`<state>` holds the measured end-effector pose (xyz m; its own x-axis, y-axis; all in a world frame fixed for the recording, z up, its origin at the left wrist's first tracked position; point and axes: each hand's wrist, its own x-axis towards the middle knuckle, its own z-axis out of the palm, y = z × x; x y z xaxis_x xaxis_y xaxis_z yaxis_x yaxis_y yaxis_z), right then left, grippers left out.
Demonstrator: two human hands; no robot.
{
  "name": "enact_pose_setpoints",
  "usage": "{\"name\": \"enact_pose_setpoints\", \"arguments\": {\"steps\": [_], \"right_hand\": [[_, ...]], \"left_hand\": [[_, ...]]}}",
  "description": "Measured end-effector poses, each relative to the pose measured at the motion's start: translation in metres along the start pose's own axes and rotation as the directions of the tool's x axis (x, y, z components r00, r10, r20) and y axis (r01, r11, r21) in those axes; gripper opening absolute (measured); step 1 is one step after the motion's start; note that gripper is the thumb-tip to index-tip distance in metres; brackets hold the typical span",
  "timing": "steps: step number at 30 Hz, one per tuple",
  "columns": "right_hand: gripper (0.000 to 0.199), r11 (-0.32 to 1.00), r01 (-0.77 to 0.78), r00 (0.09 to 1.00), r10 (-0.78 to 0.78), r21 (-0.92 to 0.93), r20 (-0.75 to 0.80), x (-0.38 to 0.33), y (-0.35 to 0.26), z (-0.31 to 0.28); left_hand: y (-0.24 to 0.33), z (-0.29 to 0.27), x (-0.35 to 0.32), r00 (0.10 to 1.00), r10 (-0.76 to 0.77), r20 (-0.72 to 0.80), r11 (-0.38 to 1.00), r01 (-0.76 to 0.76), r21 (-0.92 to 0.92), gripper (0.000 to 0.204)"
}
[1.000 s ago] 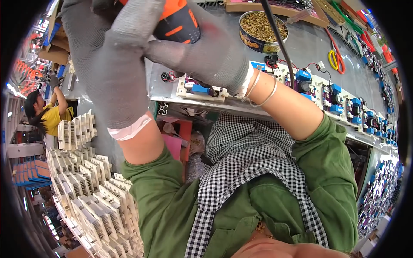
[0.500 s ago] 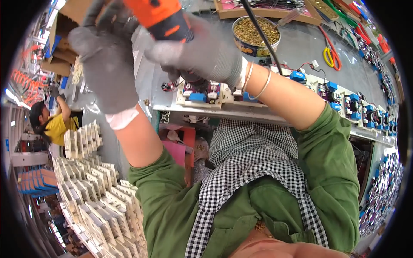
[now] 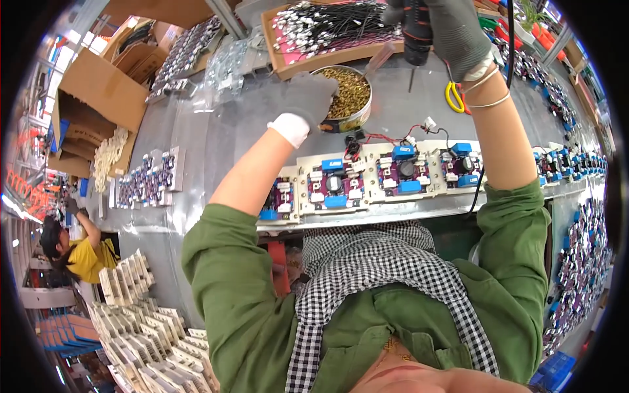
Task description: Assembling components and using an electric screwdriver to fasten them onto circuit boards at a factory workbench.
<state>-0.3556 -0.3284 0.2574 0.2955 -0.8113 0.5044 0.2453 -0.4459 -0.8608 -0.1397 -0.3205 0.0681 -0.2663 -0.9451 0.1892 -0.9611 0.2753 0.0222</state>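
My left hand (image 3: 303, 99), in a grey glove, is at the left rim of a round tin (image 3: 347, 123) of small brass-coloured screws (image 3: 348, 92). It is smeared by motion, so its fingers do not show clearly. In its grey glove my right hand (image 3: 458, 38) grips a power screwdriver (image 3: 417, 33), partly cut off by the upper edge. The tool's thin bit points down at the table, beyond the boards. Along the near table edge runs a row of purple circuit boards (image 3: 334, 185) with blue parts, seated in off-white plastic bases. A small black part with red wires (image 3: 354, 145) lies behind them.
A cardboard tray of black wires (image 3: 327, 29) stands behind the tin. Yellow-and-red scissors (image 3: 453, 97) lie right of it. Stacked off-white plastic frames (image 3: 151, 334) fill the lower left. A cardboard box (image 3: 101, 92) and a person in yellow (image 3: 82, 252) are further left. A black cable (image 3: 510, 39) hangs near my right wrist.
My hands have moved apart: the left went right and down to the screw tin, and the right carried the power screwdriver to the right. More of the board row now shows.
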Motion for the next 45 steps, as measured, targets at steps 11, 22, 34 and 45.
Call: {"name": "enact_pose_setpoints", "arguments": {"steps": [11, 22, 34, 45], "right_hand": [[0.053, 0.986, 0.043, 0.999, -0.045, 0.163, 0.009, 0.026, 0.002, -0.012], [0.052, 0.895, 0.201, 0.936, -0.295, 0.399, 0.19, 0.026, -0.001, 0.033], [0.056, 0.897, 0.239, 0.939, -0.311, 0.371, 0.148, 0.032, -0.002, 0.05], [0.066, 0.903, 0.4, 0.899, -0.42, 0.156, 0.126, 0.057, -0.012, 0.006]], "left_hand": [[0.015, -0.035, -0.005, 0.952, -0.219, -0.215, 0.803, 0.051, -0.593, 0.014], [0.024, -0.08, -0.056, 0.952, -0.298, 0.069, -0.189, 0.012, -0.982, 0.04], [0.017, -0.085, -0.072, 0.954, -0.284, 0.096, -0.438, -0.04, -0.898, 0.055], [-0.033, -0.107, 0.005, 0.938, -0.29, -0.19, 0.396, -0.064, -0.916, 0.051]]}}
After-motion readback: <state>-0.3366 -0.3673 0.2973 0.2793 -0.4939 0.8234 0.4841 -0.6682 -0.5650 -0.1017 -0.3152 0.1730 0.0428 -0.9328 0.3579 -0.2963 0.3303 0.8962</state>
